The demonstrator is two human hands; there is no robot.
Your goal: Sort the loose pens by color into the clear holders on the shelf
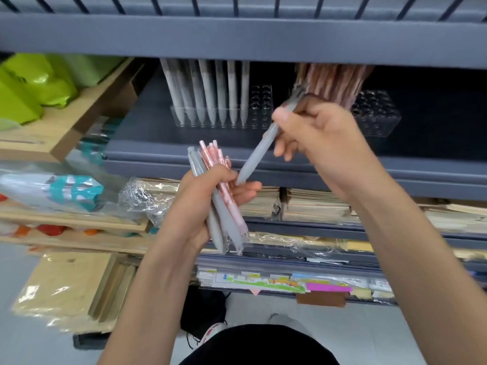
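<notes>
My left hand (195, 206) grips a bundle of loose pens (221, 204), grey ones and pink patterned ones, held upright in front of the shelf edge. My right hand (321, 143) holds a single grey pen (257, 154), tilted with its tip down near my left fingers. On the grey shelf (147, 143) behind stand two clear holders. The left holder (224, 114) carries several grey pens, with empty holes at its right end. The right holder (376, 114) carries pink pens, partly hidden by my right hand.
An upper shelf board (237, 35) overhangs the holders. Green packages (31, 85) and wooden trays (79, 119) lie at the left. Wrapped paper stacks (311, 204) fill the lower shelves. Kraft notebooks (66, 288) lean near the floor.
</notes>
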